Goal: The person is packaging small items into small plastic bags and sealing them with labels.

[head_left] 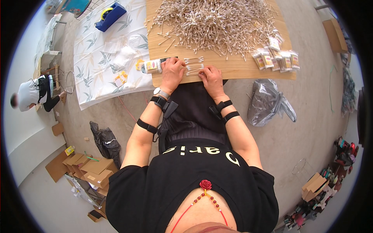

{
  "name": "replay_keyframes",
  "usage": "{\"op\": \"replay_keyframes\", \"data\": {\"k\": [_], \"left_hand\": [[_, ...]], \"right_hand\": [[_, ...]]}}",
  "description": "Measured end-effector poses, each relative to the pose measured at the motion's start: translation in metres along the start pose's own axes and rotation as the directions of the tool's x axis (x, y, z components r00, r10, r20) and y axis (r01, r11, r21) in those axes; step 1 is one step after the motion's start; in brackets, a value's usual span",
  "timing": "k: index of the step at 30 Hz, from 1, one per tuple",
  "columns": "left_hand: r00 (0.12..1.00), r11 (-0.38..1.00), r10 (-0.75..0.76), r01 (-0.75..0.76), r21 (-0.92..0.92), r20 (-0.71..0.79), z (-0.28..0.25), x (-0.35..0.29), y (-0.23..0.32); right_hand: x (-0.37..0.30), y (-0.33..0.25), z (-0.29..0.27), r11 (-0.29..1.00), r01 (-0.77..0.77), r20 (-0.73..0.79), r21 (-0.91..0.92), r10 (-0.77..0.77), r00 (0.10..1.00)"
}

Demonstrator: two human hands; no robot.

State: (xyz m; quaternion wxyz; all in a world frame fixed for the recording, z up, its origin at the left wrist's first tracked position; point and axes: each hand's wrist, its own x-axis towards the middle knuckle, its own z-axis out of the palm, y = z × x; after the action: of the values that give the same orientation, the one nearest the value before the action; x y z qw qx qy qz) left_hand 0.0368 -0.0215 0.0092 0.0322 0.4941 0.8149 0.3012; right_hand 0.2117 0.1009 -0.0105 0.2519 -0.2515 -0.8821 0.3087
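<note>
A row of cotton swabs lies side by side on the wooden board, between my two hands. My left hand rests at the row's left end, its fingers curled and pressed together; what they hold is hidden. Beside that hand, to its left, lies a clear packet of cotton swabs with a printed label, and a dark flat piece shows under the fingers. At the row's right end my right hand has its thumb and fingers closed on the swab tips.
A big heap of loose swabs covers the far board. Filled packets are piled at right. On the patterned cloth are clear bags, yellow labels and a blue tape dispenser. A grey plastic bag is below the board.
</note>
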Motion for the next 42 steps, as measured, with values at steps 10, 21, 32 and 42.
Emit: {"op": "replay_keyframes", "data": {"k": [10,21,32,42], "left_hand": [[0.995,0.999,0.027,-0.025,-0.028,0.097,0.0,0.002,-0.003],[1.0,0.997,0.018,-0.016,-0.073,0.023,-0.007,-0.001,-0.001],[1.0,0.962,-0.014,0.011,-0.274,-0.011,-0.003,0.012,0.03],[0.973,0.966,-0.194,0.167,-0.197,-0.127,-0.001,-0.013,0.006]], "right_hand": [[0.001,0.001,-0.001,0.999,-0.024,0.023,0.041,0.023,0.999],[0.0,0.0,-0.002,0.995,-0.068,0.046,0.078,0.065,0.997],[0.036,-0.022,-0.003,0.994,0.089,-0.087,0.063,-0.083,0.993],[0.04,-0.005,-0.016,0.908,-0.238,0.056,0.345,0.233,0.971]]}}
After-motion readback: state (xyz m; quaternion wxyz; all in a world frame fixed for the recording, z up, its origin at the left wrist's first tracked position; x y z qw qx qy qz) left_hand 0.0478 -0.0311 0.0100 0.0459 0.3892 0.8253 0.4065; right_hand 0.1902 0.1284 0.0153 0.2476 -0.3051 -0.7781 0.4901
